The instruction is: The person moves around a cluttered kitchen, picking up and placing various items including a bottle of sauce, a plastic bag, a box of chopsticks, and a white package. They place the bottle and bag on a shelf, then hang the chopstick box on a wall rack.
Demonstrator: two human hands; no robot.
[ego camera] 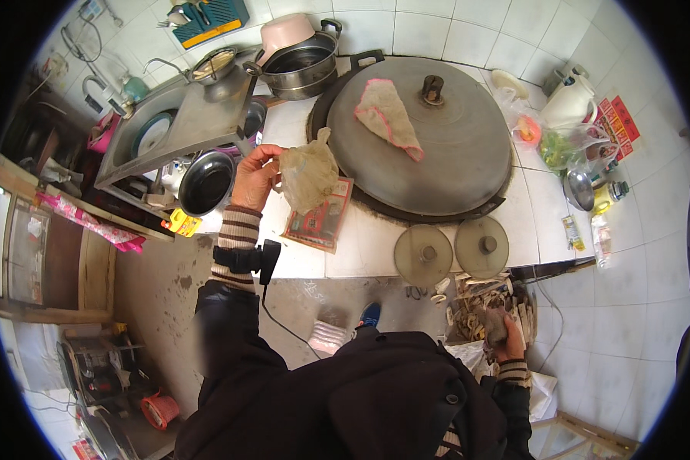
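My left hand (pixel 253 181) pinches a crumpled, yellowish translucent plastic bag (pixel 307 175) above the white-tiled counter (pixel 362 247). Partly under the bag lies a flat red-printed packet (pixel 320 224). Low on the right, my right hand (pixel 513 340) is closed around a brownish-grey thing (pixel 496 324), perhaps a rag; the fingers hide part of it. It is over a heap of split firewood (pixel 471 307) beside the counter's front. A large metal lid (pixel 374 172) covers the built-in wok, and a pink-edged cloth (pixel 382 112) rests on it.
Two glass pot lids (pixel 423 255) lie at the counter's front edge. At left stand a steel sink (pixel 121 138) and a black basin (pixel 207 183). Behind is a steel pot (pixel 302 66). Bagged vegetables (pixel 558 148), a white jug (pixel 569 103) and an oil bottle (pixel 608 195) line the right side.
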